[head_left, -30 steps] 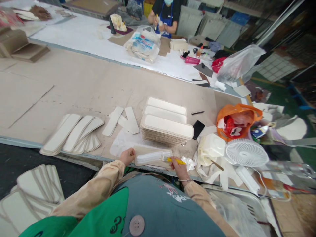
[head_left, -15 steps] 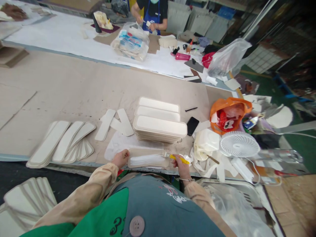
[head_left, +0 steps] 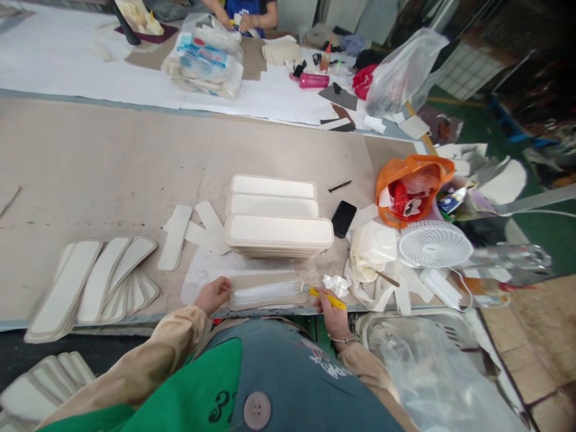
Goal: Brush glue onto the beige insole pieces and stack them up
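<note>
A beige rounded strip point(head_left: 256, 281) lies flat near the table's front edge, with a band of wet-looking white coating along its middle. My left hand point(head_left: 215, 295) is closed, its fingertips pinching the strip's left end. In my right hand point(head_left: 332, 312) is a paint brush point(head_left: 333, 299) with a yellow handle, its bristles touching the strip's right end. Just behind the strip stands a neat stack of beige strips point(head_left: 279, 231) with white faces. White paper point(head_left: 193, 282) shows under and beside the strip.
Fanned strips point(head_left: 112, 276) lie at the left, loose white strips point(head_left: 175, 237) nearer the stack. To the right are a phone point(head_left: 344, 218), crumpled tissue point(head_left: 336, 284), a white container point(head_left: 375, 243), a fan point(head_left: 435, 245) and an orange bag point(head_left: 414, 189). Another person point(head_left: 245, 18) works across the table.
The camera view has shifted, so the far table sits higher in the picture. My left hand stays at the strip's left end, and the brush remains near its right end.
</note>
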`<state>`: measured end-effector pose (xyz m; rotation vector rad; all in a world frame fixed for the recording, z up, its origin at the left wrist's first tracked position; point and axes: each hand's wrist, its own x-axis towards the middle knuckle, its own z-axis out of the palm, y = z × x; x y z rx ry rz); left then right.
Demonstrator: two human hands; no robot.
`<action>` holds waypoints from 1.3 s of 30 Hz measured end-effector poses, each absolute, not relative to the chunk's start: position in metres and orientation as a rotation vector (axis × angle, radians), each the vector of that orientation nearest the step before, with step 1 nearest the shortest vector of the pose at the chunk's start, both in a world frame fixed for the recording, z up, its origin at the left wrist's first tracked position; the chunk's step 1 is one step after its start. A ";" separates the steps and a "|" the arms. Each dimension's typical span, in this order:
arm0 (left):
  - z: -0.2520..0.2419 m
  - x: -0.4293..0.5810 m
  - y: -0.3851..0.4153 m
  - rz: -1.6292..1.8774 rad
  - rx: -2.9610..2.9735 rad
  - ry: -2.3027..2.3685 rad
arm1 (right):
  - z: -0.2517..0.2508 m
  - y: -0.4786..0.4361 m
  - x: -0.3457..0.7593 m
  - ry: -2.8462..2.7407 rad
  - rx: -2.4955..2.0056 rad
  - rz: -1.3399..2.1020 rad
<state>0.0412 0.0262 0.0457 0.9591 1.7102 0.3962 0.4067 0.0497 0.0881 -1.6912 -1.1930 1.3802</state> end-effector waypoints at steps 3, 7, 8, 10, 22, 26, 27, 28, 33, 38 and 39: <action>0.044 0.040 0.025 0.457 0.866 1.662 | 0.088 0.048 0.388 -1.128 -1.592 1.468; 0.041 0.039 0.021 0.527 0.782 1.630 | 0.082 0.048 0.354 -1.121 -1.444 1.689; 0.040 0.038 0.020 0.546 0.769 1.622 | 0.081 0.048 0.345 -1.131 -1.412 1.746; 0.038 0.038 0.018 0.584 0.751 1.607 | 0.078 0.048 0.328 -1.158 -1.353 1.857; 0.030 0.036 0.010 0.682 0.776 1.551 | 0.057 0.041 0.277 -1.317 -1.285 1.931; 0.031 0.034 0.010 0.676 0.800 1.527 | 0.053 0.036 0.302 -1.210 -1.408 1.809; 0.031 0.034 0.010 0.674 0.806 1.521 | 0.053 0.036 0.309 -1.196 -1.427 1.772; 0.030 0.033 0.010 0.673 0.813 1.515 | 0.052 0.035 0.317 -1.182 -1.446 1.729; 0.025 0.031 0.009 0.678 0.849 1.492 | 0.054 0.034 0.350 -1.100 -1.569 1.476; 0.019 0.029 0.007 0.703 0.883 1.464 | 0.058 0.029 0.371 -1.131 -1.633 1.277; 0.018 0.028 0.007 0.710 0.888 1.455 | 0.059 0.028 0.375 -1.145 -1.647 1.234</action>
